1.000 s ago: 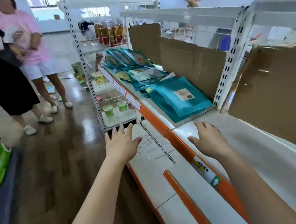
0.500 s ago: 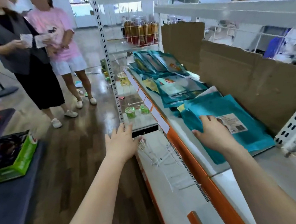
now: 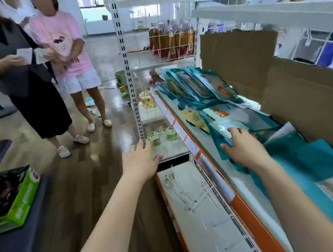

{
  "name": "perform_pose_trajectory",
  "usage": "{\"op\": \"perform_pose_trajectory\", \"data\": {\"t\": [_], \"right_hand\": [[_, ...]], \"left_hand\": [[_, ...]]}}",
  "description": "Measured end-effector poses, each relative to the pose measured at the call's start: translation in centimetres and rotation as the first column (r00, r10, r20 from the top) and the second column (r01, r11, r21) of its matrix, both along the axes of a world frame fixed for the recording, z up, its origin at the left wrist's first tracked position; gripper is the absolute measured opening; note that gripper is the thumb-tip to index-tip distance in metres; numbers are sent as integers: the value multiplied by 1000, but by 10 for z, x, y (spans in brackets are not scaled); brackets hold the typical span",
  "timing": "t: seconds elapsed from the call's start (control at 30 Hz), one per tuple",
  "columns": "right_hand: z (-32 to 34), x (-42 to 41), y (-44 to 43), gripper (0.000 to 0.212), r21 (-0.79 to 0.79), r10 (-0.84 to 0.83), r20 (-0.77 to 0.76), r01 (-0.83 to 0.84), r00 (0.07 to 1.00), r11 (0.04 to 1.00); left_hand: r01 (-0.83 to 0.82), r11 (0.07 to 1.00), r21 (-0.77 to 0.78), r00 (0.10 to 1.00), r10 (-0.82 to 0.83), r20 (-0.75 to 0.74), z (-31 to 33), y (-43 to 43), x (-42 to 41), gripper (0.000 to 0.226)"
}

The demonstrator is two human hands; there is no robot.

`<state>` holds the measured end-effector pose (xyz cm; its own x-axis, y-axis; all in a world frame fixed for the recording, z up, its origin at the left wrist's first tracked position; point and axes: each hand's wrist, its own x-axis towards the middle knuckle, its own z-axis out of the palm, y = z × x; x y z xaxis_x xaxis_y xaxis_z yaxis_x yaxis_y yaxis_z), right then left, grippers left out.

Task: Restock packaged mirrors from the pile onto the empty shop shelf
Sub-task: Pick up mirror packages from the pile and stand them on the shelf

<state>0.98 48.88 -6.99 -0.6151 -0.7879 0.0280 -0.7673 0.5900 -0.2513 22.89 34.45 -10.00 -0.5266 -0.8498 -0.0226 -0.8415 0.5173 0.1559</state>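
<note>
Our right hand (image 3: 245, 152) lies on the near end of the pile of packaged mirrors (image 3: 205, 93). The pile sprawls along the orange-edged shelf (image 3: 249, 215) at our right, from just under our hand to the far upright, with cardboard (image 3: 240, 57) standing behind it. The fingers are laid forward, fairly straight, on a pale teal packet (image 3: 220, 124), with the thumb out to the left at its edge; as far as we can see, nothing is pinched. Our left hand (image 3: 141, 162) hovers off the shelf front, fingers spread, holding nothing. We judge the packets light and flat, their glossy film slippery enough to slide over one another, with something stiff and breakable inside. So we would take one by its near edge, thumb beneath and fingers on top, and steady the flat face with the left hand rather than bend it. A big soft teal bag (image 3: 307, 165) lies nearer us on the right, just beside the pile.
</note>
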Motion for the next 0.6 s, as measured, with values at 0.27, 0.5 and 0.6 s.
{"op": "perform_pose_trajectory", "data": {"t": [0.27,0.5,0.6], "right_hand": [[13,-19,-88,55,4,-75,3,75,997,997],[14,-51,-138,49,25,-140,3,140,990,990],[17,-69,-161,54,3,-155,-12,155,988,988]], "left_hand": [[138,990,-3,990,-138,16,8,-100,-39,62],[213,977,-15,977,-213,17,7,-168,-83,63],[235,972,-25,972,-234,13,12,-190,-105,60]]}}
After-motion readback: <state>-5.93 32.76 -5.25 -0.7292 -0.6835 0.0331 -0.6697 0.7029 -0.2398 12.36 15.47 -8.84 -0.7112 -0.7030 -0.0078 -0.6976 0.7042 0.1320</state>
